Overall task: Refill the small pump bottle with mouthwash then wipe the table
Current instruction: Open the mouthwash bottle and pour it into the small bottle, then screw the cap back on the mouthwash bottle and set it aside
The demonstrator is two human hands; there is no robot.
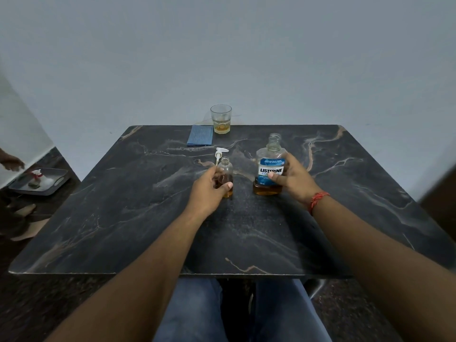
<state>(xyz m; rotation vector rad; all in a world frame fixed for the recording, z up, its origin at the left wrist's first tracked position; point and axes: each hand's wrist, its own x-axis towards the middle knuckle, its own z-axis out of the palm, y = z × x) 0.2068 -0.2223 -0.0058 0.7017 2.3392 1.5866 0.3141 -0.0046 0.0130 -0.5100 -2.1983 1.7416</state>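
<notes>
A small clear bottle (226, 169) stands upright mid-table with its neck open and amber liquid in its lower part. My left hand (209, 191) is wrapped around its base. The white pump head (219, 154) sticks up just left of the bottle's neck; whether my left hand also holds it I cannot tell. To the right stands the mouthwash bottle (271, 164), uncapped, blue label, a little amber liquid at the bottom. My right hand (293, 178) grips its right side. A folded blue cloth (200, 138) lies flat near the table's far edge.
A glass tumbler (220, 118) with some amber liquid stands at the far edge beside the cloth. The dark marble table (123, 218) meets a pale wall behind. On the floor at left sits a grey tray (59, 180) with items, another person's hand above it.
</notes>
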